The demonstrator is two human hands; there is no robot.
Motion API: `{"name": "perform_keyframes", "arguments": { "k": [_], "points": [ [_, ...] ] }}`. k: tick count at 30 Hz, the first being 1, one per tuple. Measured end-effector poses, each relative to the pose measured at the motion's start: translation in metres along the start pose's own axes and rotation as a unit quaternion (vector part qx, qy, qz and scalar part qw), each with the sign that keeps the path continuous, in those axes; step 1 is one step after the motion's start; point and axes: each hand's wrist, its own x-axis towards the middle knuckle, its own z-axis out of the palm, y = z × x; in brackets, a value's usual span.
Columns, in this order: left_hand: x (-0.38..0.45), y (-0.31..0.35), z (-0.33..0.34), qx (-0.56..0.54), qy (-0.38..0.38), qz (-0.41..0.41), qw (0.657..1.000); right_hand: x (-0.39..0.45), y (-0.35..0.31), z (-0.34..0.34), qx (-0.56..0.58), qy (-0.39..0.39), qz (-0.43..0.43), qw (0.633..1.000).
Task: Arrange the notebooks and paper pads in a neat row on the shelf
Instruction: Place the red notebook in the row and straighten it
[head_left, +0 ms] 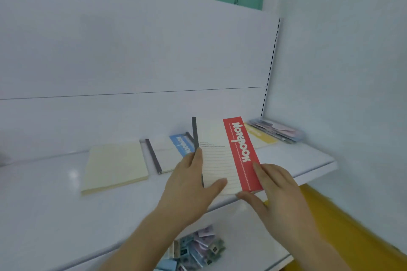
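The red notebook (226,154), cream-fronted with ruled lines, a dark spine strip down its left edge and a red band down its right reading "Notebook", is held tilted above the front part of the white shelf (44,204), its top edge lifted toward the back panel. Both hands grip it by its lower end. The left hand (189,185) clasps the spine side, fingers up along the dark strip and thumb laid across the ruled front near the bottom edge. The right hand (275,189) pinches the lower right corner, fingers against the red band's outer edge and thumb under the bottom edge.

Just beyond the left hand, partly hidden by the held notebook, a blue notebook (169,152) of the same design lies flat on the shelf, its dark spine toward the left. Left of that, close beside it, lies a plain cream paper pad (116,165), also flat. Beyond the right hand, behind the held notebook, a yellow notebook (259,136) shows only in part. Farther right, in the shelf's back corner, sits a stack of pastel packets (277,131), blurred.

Below the hands, on a lower shelf (253,237), lies a loose heap of small pastel items (196,248), too blurred to identify.
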Motion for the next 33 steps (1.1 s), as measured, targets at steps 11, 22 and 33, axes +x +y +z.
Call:
{"name": "perform_keyframes", "arguments": {
  "k": [11, 22, 33],
  "points": [
    [0.109, -0.037, 0.045, 0.147, -0.075, -0.002, 0.986, 0.109, 0.074, 0.084, 0.000, -0.022, -0.076, 0.997],
    [0.148, -0.054, 0.075, 0.296, -0.104, -0.072, 0.947, 0.164, 0.113, 0.161, 0.020, -0.104, -0.182, 0.978],
    [0.155, -0.046, 0.086, 0.302, -0.085, -0.141, 0.939, 0.199, 0.131, 0.171, 0.084, -0.208, -0.264, 0.938]
  ]
}}
